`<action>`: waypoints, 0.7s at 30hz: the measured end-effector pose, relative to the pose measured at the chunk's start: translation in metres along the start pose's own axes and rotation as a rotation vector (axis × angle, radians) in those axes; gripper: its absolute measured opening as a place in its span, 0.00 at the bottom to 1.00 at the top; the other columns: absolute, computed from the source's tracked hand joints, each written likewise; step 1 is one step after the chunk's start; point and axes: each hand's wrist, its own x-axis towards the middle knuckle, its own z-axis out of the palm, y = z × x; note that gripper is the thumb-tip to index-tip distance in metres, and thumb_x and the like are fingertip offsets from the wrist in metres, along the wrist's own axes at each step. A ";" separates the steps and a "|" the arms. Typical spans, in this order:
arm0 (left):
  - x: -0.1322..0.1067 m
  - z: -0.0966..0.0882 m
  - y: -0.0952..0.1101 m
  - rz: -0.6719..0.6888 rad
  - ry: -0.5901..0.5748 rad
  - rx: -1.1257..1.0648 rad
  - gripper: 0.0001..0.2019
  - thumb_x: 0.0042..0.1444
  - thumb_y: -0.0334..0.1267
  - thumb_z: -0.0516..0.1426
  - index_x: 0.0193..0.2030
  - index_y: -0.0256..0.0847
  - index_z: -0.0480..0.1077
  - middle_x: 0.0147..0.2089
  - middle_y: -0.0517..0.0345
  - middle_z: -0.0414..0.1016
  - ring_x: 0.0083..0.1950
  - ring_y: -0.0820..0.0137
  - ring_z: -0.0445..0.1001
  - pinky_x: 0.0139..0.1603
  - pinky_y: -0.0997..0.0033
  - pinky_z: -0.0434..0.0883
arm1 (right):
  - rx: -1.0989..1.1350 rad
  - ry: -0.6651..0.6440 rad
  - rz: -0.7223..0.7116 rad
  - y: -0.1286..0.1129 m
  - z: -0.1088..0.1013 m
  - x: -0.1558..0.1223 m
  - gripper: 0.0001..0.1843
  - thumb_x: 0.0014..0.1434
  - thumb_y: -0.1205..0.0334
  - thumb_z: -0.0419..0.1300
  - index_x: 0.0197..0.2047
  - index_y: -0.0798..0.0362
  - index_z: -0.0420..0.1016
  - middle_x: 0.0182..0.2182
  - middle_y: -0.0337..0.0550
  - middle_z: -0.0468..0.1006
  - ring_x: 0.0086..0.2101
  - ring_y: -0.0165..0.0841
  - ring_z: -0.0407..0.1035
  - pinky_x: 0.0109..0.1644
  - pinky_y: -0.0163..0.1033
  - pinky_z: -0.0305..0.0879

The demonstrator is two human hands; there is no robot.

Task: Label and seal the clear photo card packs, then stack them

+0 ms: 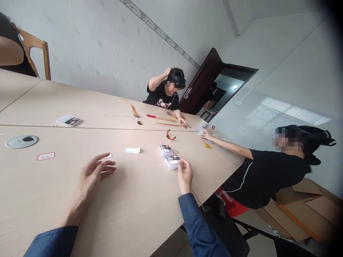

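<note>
My left hand (pixel 92 175) hovers just above the pale wooden table (pixel 128 210), fingers stretched out and spread, holding nothing; a small white card (pixel 108 156) lies by its fingertips. My right hand (pixel 184 175) reaches forward and pinches a small black-and-white card (pixel 174 159) on top of a stack of such packets (pixel 170 163). A second stack (pixel 165 150) sits just beyond it. Both arms wear blue sleeves.
A white slip (pixel 133 150), a red-edged card (pixel 46 156), a round metal lid (pixel 21 141) and a packet pile (pixel 68 120) lie on the table. Red pliers (pixel 170 135) sit farther off. Two people in black work at the far and right sides. Cardboard boxes (pixel 300 210) lie on the floor.
</note>
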 end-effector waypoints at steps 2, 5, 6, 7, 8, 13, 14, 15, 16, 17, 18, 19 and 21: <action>0.000 0.000 0.001 -0.003 0.004 0.001 0.28 0.52 0.56 0.61 0.55 0.41 0.72 0.41 0.52 0.80 0.41 0.61 0.81 0.50 0.58 0.77 | -0.075 0.015 -0.019 0.005 0.004 0.003 0.30 0.54 0.41 0.58 0.49 0.57 0.75 0.50 0.61 0.73 0.53 0.51 0.63 0.56 0.53 0.60; 0.000 0.001 0.002 -0.002 0.002 0.003 0.29 0.51 0.57 0.61 0.55 0.40 0.72 0.41 0.51 0.80 0.40 0.60 0.81 0.50 0.58 0.77 | -0.147 0.001 -0.046 0.010 0.008 0.001 0.34 0.54 0.38 0.58 0.53 0.57 0.75 0.53 0.61 0.72 0.57 0.54 0.58 0.61 0.56 0.53; 0.000 0.001 0.002 -0.002 0.001 0.006 0.29 0.51 0.57 0.61 0.55 0.40 0.72 0.41 0.51 0.80 0.40 0.61 0.81 0.50 0.57 0.77 | -0.163 -0.014 -0.059 0.010 0.009 0.000 0.36 0.53 0.38 0.59 0.55 0.57 0.74 0.53 0.60 0.71 0.57 0.54 0.58 0.61 0.56 0.53; 0.001 0.002 0.002 -0.004 0.004 0.008 0.30 0.50 0.57 0.62 0.55 0.40 0.72 0.41 0.51 0.80 0.40 0.61 0.80 0.50 0.57 0.77 | -0.179 -0.031 -0.074 0.010 0.010 -0.001 0.37 0.52 0.38 0.61 0.56 0.57 0.73 0.54 0.59 0.71 0.57 0.53 0.58 0.61 0.55 0.53; 0.001 0.002 0.002 -0.006 0.008 0.008 0.30 0.50 0.57 0.62 0.55 0.40 0.72 0.40 0.51 0.80 0.40 0.61 0.80 0.49 0.58 0.77 | -0.191 -0.049 -0.086 0.009 0.010 -0.002 0.38 0.51 0.38 0.62 0.57 0.57 0.72 0.54 0.58 0.71 0.56 0.53 0.58 0.61 0.55 0.53; 0.003 0.003 0.003 -0.026 0.006 0.013 0.29 0.49 0.57 0.63 0.54 0.42 0.72 0.40 0.52 0.80 0.40 0.61 0.81 0.49 0.58 0.78 | -0.172 -0.082 -0.101 0.004 0.009 -0.005 0.34 0.53 0.47 0.61 0.58 0.59 0.71 0.53 0.57 0.73 0.54 0.50 0.61 0.58 0.53 0.59; 0.003 0.003 0.004 -0.033 0.006 0.019 0.29 0.50 0.56 0.63 0.54 0.42 0.72 0.40 0.53 0.80 0.40 0.61 0.81 0.50 0.58 0.78 | -0.164 -0.076 -0.104 0.003 0.009 -0.005 0.32 0.54 0.48 0.60 0.57 0.59 0.71 0.52 0.57 0.73 0.54 0.49 0.62 0.57 0.52 0.60; 0.002 0.003 0.005 -0.039 0.009 0.026 0.28 0.50 0.56 0.63 0.54 0.43 0.72 0.40 0.53 0.80 0.40 0.60 0.81 0.51 0.57 0.77 | -0.161 -0.069 -0.108 0.002 0.009 -0.006 0.31 0.54 0.49 0.59 0.57 0.59 0.71 0.53 0.57 0.73 0.54 0.48 0.62 0.57 0.51 0.61; 0.002 0.003 0.005 -0.045 0.013 0.031 0.28 0.50 0.56 0.63 0.54 0.43 0.73 0.40 0.53 0.80 0.41 0.60 0.81 0.52 0.56 0.77 | -0.161 -0.062 -0.111 0.001 0.009 -0.007 0.31 0.54 0.49 0.59 0.57 0.59 0.71 0.53 0.57 0.73 0.54 0.48 0.62 0.57 0.51 0.61; 0.002 0.003 0.005 -0.050 0.018 0.034 0.27 0.50 0.55 0.63 0.54 0.43 0.73 0.40 0.53 0.81 0.41 0.59 0.81 0.52 0.56 0.77 | -0.164 -0.054 -0.111 0.000 0.009 -0.007 0.31 0.54 0.49 0.59 0.57 0.58 0.71 0.53 0.57 0.72 0.55 0.48 0.62 0.58 0.51 0.61; 0.002 0.003 0.005 -0.053 0.026 0.036 0.27 0.50 0.55 0.63 0.53 0.44 0.73 0.40 0.53 0.81 0.41 0.59 0.81 0.51 0.56 0.77 | -0.169 -0.053 -0.109 -0.001 0.009 -0.008 0.32 0.53 0.50 0.60 0.58 0.58 0.70 0.53 0.57 0.72 0.55 0.48 0.62 0.58 0.51 0.61; 0.002 0.003 0.005 -0.052 0.032 0.038 0.26 0.49 0.55 0.63 0.53 0.44 0.74 0.40 0.54 0.81 0.41 0.58 0.81 0.51 0.56 0.78 | -0.176 -0.061 -0.106 -0.001 0.009 -0.009 0.34 0.53 0.50 0.61 0.59 0.58 0.69 0.54 0.57 0.71 0.55 0.48 0.62 0.58 0.51 0.61; 0.003 0.003 0.004 -0.048 0.042 0.045 0.25 0.50 0.54 0.63 0.52 0.45 0.74 0.40 0.54 0.81 0.41 0.57 0.81 0.50 0.56 0.78 | -0.194 -0.105 -0.110 -0.003 0.010 -0.010 0.35 0.51 0.52 0.63 0.61 0.57 0.67 0.54 0.57 0.70 0.54 0.47 0.64 0.58 0.50 0.63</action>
